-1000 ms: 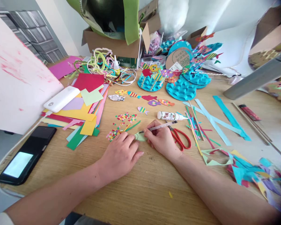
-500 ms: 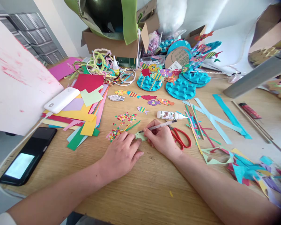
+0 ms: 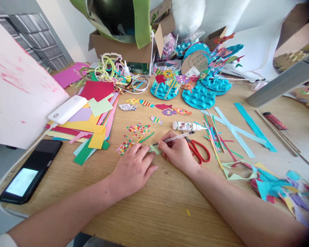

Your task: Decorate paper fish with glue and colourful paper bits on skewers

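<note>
My right hand (image 3: 179, 152) is closed around a pen (image 3: 176, 137), whose tip rests on a small pale green paper piece (image 3: 156, 149). Part of that piece is hidden under my fingers. My left hand (image 3: 134, 167) lies with fingers spread on the tabletop, its fingertips at the left edge of the green paper. Just beyond it are tiny coloured paper bits (image 3: 128, 147) and a thin green strip (image 3: 147, 137). Red-handled scissors (image 3: 199, 151) lie beside my right hand, and a white glue bottle (image 3: 185, 126) is behind it.
Decorated paper fish (image 3: 163, 106) lie farther back, before blue scalloped discs (image 3: 198, 99). Coloured paper sheets (image 3: 98, 90), a power bank (image 3: 67, 109) and a phone (image 3: 31, 171) are at left. Paper strips (image 3: 233, 128), wooden sticks (image 3: 278, 133) and scraps (image 3: 273, 185) spread over the right.
</note>
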